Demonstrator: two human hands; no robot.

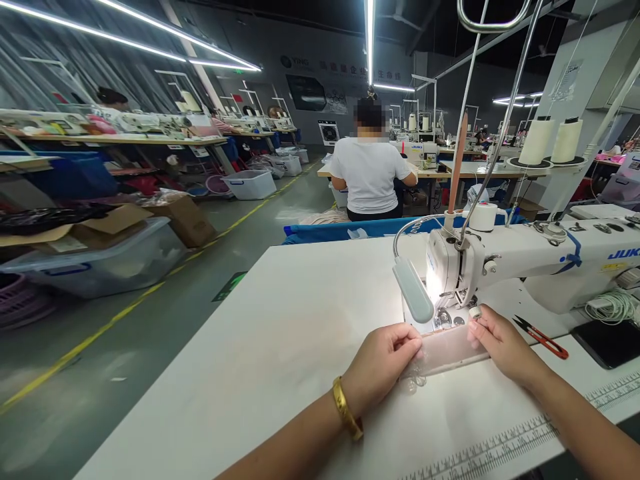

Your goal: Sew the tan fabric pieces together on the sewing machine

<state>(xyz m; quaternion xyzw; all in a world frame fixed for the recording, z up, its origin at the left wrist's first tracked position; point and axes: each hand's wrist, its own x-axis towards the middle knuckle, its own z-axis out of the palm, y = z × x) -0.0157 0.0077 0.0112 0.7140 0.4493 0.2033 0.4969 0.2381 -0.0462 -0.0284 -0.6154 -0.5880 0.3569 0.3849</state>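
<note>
A strip of sheer pale pink fabric (447,351) stretches between my hands, just in front of the needle area of a white sewing machine (505,250). My left hand (387,353) pinches its left end, where thin clear loops dangle below the fingers. At the other end, my right hand (500,340) is closed on the fabric, with a pale band around one fingertip. The presser foot (443,319) sits behind the strip's upper edge, lit by the machine lamp (414,290). Whether the foot presses on the fabric I cannot tell.
Red-handled thread snips (543,337) lie right of my right hand, near a black phone (610,343) and a coiled pale cord (613,307). A printed ruler (495,450) runs along the table's front edge. Ahead, a person in a white shirt (371,175) sits facing away.
</note>
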